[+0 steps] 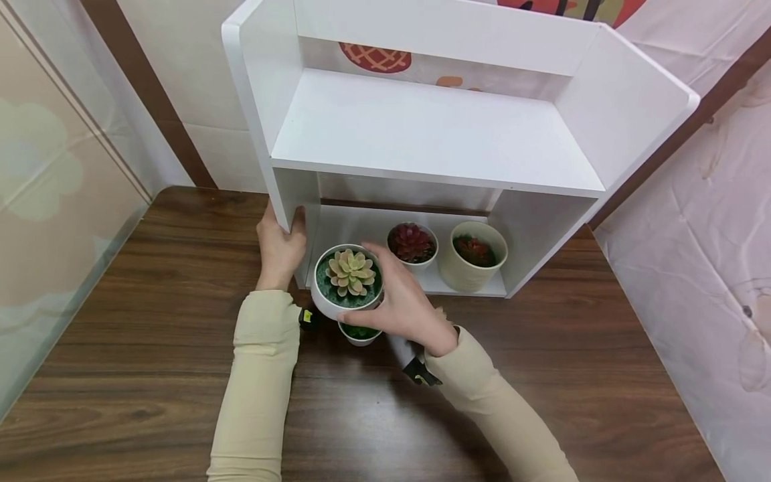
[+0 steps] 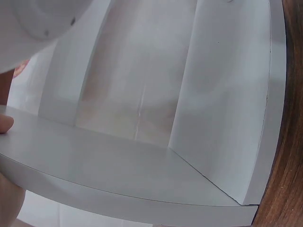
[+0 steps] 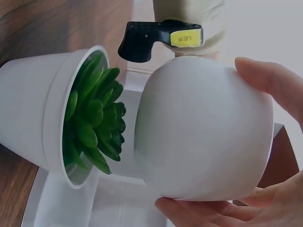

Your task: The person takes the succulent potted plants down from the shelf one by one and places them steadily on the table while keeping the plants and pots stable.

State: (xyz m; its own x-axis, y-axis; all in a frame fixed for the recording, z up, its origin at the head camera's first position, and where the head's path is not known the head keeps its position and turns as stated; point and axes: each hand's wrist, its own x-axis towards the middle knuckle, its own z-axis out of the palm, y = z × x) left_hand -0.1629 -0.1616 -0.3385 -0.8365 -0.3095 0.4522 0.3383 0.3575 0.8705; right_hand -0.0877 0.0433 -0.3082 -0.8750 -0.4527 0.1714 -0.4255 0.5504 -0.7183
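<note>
My right hand (image 1: 406, 301) holds a round white pot with a pale yellow-green succulent (image 1: 349, 273), thumb and fingers spread around its sides. In the right wrist view the smooth side of this white pot (image 3: 203, 127) shows between thumb and fingers. Below it, a smaller white pot with a green succulent (image 3: 92, 113) stands on the table, mostly covered in the head view. My left hand (image 1: 281, 248) grips the left side panel of a white shelf (image 1: 436, 137), its thumb on the inner face. In the left wrist view that thumb (image 2: 5, 124) shows at the edge.
On the shelf's lower board stand a white pot with a dark red succulent (image 1: 412, 243) and a larger cream pot with a reddish plant (image 1: 472, 258), side by side at the right. The wooden table (image 1: 150, 375) extends around the shelf. Fabric walls (image 1: 711, 221) stand behind and beside it.
</note>
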